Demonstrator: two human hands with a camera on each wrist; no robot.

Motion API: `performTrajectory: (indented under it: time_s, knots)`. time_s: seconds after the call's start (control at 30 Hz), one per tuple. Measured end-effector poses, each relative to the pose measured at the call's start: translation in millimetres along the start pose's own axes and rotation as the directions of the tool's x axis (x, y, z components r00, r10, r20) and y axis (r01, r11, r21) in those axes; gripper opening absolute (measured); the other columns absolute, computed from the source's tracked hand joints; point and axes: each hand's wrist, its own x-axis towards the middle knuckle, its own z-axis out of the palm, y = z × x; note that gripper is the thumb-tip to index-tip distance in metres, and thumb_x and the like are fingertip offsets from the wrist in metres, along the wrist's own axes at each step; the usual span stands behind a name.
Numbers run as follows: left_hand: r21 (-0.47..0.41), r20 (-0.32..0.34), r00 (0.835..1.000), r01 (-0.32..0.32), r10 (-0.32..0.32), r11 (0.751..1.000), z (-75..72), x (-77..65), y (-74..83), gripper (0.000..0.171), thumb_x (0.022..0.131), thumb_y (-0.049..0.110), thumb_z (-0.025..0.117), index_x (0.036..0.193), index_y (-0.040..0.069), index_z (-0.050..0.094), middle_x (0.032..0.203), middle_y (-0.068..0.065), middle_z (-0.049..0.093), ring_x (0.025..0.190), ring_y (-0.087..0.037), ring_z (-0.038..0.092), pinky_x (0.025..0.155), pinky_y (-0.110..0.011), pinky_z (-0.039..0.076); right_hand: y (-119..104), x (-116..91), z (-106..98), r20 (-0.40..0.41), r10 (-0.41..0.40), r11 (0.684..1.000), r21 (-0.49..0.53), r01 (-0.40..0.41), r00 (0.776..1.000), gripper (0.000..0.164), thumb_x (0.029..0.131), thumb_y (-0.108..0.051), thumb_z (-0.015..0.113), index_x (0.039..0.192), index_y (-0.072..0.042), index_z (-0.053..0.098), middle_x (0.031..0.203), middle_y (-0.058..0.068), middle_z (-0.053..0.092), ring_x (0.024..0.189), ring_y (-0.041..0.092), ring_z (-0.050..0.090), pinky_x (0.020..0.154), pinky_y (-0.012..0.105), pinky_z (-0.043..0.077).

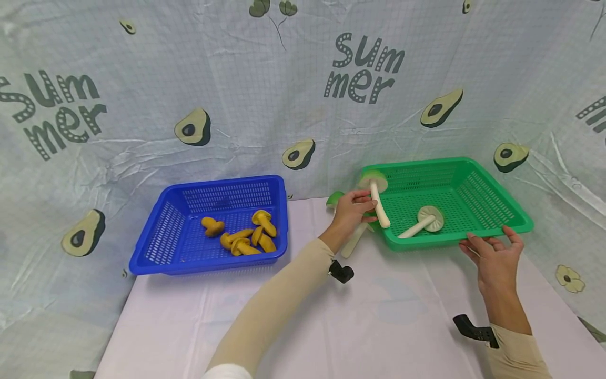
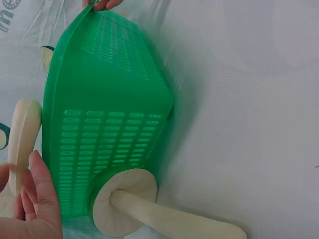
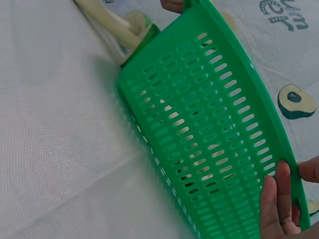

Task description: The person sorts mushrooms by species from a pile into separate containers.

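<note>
My left hand (image 1: 351, 211) pinches the pale stem of a toy mushroom (image 1: 380, 208) with a green cap, held over the left end of the green basket (image 1: 428, 242). In the left wrist view that stem (image 2: 25, 127) stands beside the basket's rim. My right hand (image 1: 497, 260) grips the basket's front rim near its right corner, thumb and fingers (image 3: 269, 204) on either side of it. One mushroom (image 1: 431, 217) lies inside the basket, underside of its cap showing. Outside its left end, partly behind my left hand, are a green cap (image 1: 334, 199) and a pale-stemmed mushroom (image 2: 184, 214) on the table.
A blue basket (image 1: 208, 265) stands on the left of the table (image 1: 369, 321) with several yellow-brown toy mushrooms (image 1: 243, 246) in it. A printed cloth (image 1: 246, 105) with avocados and lettering hangs behind both baskets.
</note>
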Motion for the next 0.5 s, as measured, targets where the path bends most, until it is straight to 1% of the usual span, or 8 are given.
performTrajectory:
  time_s: [0.17,0.27,0.33,0.5]
  knots:
    - [0.031,0.048,0.999,-0.023,0.021,0.999,-2.4,-1.8,0.5,0.039,0.095,0.000,0.068,0.133,-0.001,0.061,0.098,-0.001,0.060,0.085,-0.017,0.064,0.073,-0.034,0.062,1,1,0,-0.004,0.005,1.000,-0.007,-0.005,1.000,0.085,0.089,0.012,0.068,0.145,-0.025,0.015,0.099,0.008,0.048,0.067,0.022,0.073,0.067,0.033,0.062]
    - [0.036,0.054,0.998,-0.025,0.023,0.999,-8.3,-3.4,-0.3,0.041,0.096,0.001,0.067,0.135,-0.002,0.059,0.101,-0.002,0.059,0.087,-0.017,0.062,0.076,-0.036,0.061,1,1,0,-0.001,0.006,1.000,-0.012,-0.006,1.000,0.086,0.089,0.011,0.069,0.146,-0.025,0.014,0.100,0.007,0.048,0.067,0.022,0.073,0.068,0.032,0.062]
    - [0.034,0.044,0.999,-0.025,0.023,0.999,-14.0,-3.8,-1.6,0.041,0.096,0.001,0.066,0.135,-0.002,0.059,0.102,-0.002,0.060,0.089,-0.019,0.062,0.077,-0.039,0.061,1,1,0,0.000,0.006,1.000,-0.015,-0.006,1.000,0.087,0.089,0.011,0.069,0.146,-0.025,0.014,0.100,0.007,0.048,0.067,0.022,0.073,0.068,0.032,0.062]
    - [0.025,-0.025,0.999,-0.031,0.031,0.999,-30.1,-2.6,-7.5,0.035,0.094,-0.001,0.067,0.128,0.001,0.064,0.100,-0.003,0.062,0.094,-0.025,0.065,0.080,-0.046,0.061,0,1,0,-0.002,0.010,1.000,-0.018,-0.010,1.000,0.086,0.089,0.010,0.069,0.145,-0.026,0.015,0.100,0.007,0.047,0.067,0.022,0.073,0.068,0.032,0.062]
